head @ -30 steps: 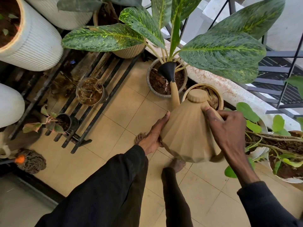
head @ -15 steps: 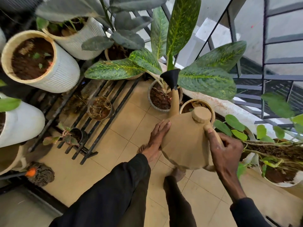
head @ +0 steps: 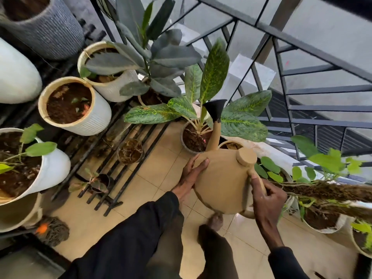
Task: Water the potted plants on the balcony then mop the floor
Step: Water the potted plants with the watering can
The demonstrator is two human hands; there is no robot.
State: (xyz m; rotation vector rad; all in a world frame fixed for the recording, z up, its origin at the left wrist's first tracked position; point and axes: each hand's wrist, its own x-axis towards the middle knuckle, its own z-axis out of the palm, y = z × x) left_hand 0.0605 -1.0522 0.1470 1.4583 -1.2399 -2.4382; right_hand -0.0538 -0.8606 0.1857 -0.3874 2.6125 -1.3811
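While right hand [head: 267,200] grips watering can [head: 219,184] by handle, left hand [head: 190,178] presses side flat.

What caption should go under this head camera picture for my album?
Left hand steadies, right hand grips a tan watering can by a speckled potted plant.

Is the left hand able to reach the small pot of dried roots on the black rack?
Probably yes: the left hand only lies flat against the watering can, gripping nothing. The small pot sits to its left, with just bare floor and rack bars between.
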